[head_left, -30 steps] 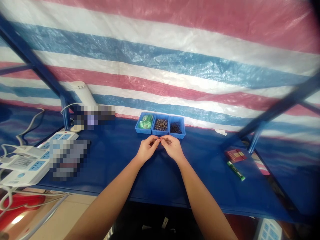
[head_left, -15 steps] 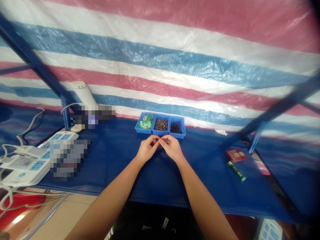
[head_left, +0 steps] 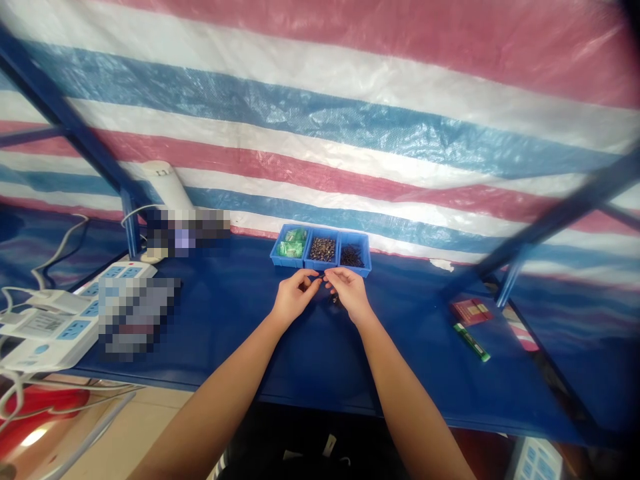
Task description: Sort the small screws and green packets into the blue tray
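Observation:
My left hand is closed in a pinch just in front of three joined blue bins. A thin dark piece, too small to identify, bridges its fingertips and those of my right hand. The right thumb and forefinger are pinched at the piece's other end, with the remaining fingers curled. Small dark bits show beneath the right fingers; whether held or lying on the table is unclear. Green packets fill the left bin, small brass-and-black parts the middle one, and black screw-like pieces the right one.
On the blue table, a white power strip with plugs and cables lies at left, near a blurred-out object. A white cylinder leans behind. At right are a red box and a green strip. Blue metal posts frame both sides.
My fingertips have drawn slightly apart, and a thin dark piece now shows between them. The right fingers have shifted, revealing small dark bits beneath. The bins have not moved.

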`<state>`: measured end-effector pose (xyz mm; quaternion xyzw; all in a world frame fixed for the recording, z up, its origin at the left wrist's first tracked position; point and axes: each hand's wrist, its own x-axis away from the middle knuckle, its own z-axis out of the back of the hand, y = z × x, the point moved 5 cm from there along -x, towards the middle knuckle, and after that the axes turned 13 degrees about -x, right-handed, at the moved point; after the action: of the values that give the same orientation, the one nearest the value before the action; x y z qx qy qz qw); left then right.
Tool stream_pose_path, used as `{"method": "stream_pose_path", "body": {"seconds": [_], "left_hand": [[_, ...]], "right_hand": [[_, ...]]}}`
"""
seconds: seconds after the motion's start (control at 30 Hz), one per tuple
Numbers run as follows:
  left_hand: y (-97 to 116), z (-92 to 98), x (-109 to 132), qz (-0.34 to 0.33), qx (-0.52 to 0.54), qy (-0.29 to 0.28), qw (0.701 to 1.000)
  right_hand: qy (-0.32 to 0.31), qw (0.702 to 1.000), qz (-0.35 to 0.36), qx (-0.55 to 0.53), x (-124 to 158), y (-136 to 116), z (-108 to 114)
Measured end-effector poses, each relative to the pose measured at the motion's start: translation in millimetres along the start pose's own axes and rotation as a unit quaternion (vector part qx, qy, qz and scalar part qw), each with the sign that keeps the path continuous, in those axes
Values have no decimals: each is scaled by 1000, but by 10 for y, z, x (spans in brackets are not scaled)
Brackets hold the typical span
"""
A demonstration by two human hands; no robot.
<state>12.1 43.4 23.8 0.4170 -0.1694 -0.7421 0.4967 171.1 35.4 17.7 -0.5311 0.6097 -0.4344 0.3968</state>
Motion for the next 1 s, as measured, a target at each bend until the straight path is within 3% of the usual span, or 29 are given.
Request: {"method": "stream_pose_path", "body": {"seconds": [0.23,0.4,0.5,0.6,0.77,1.0], "left_hand": [[-18,-32,1,6,-1,-16,1000],[-43,-47,-2,16,-10,-27,999],[-47,-54,-4,19,-14,-34,999],[-47,-59,-7,19,-16,-40,999],[-33,-52,-10,21,-24,-50,998],[-20,-51,-9,24,-31,-54,998]], "right_hand": [[96,995,32,-13,-37,-76,199],[121,989,89,2,-53,-177,308],[97,989,105,26,-61,-212,321],[43,986,93,132,-66,-196,302],[-2,921,64,385,-39,-120,303],[-10,885,-2,465,-23,17,290]]}}
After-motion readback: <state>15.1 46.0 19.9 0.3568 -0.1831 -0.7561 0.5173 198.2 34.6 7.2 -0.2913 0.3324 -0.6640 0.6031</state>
